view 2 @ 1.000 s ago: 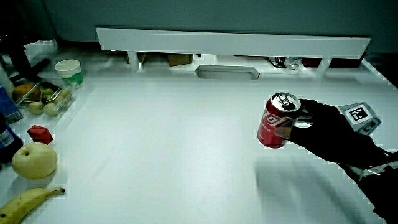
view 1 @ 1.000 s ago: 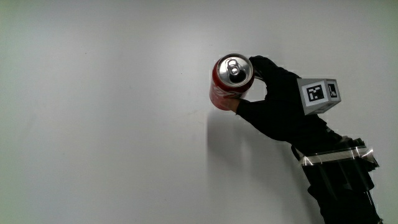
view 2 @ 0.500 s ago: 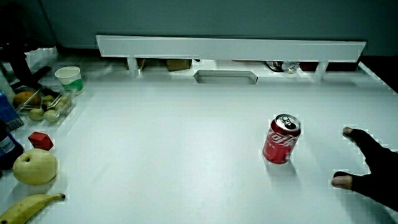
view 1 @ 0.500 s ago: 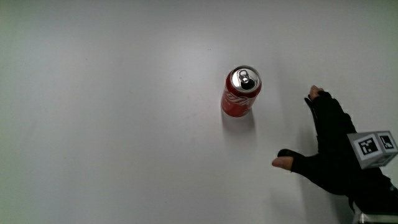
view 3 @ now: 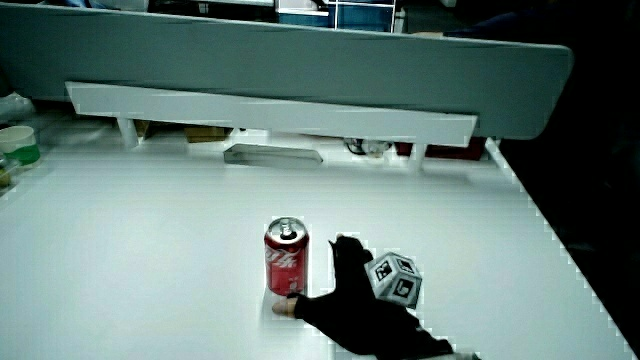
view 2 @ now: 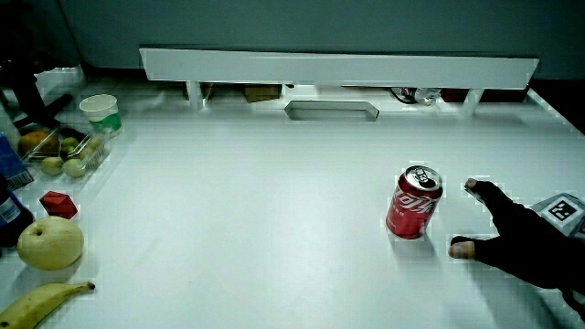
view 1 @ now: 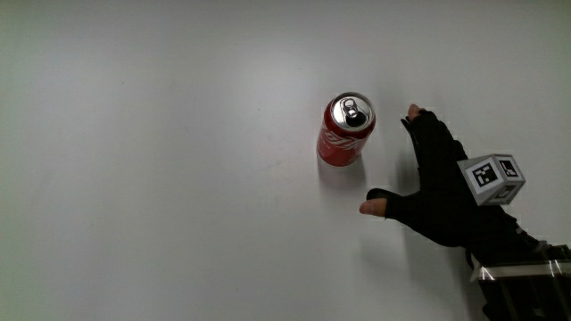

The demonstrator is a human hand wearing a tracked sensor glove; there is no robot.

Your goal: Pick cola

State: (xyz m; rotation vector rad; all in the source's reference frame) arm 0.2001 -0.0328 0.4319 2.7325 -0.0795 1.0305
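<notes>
One cola can (view 1: 346, 130) stands upright beside the hand (view 1: 446, 194), grip spread wide and empty.

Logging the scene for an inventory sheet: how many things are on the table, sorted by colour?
Red: 2, the cola can and a small red block
Yellow: 2, the banana and the pear-like fruit
White and green: 1, the cup
Total: 5, leaving out the fruit tray and the dark things at the table's edge.
</notes>
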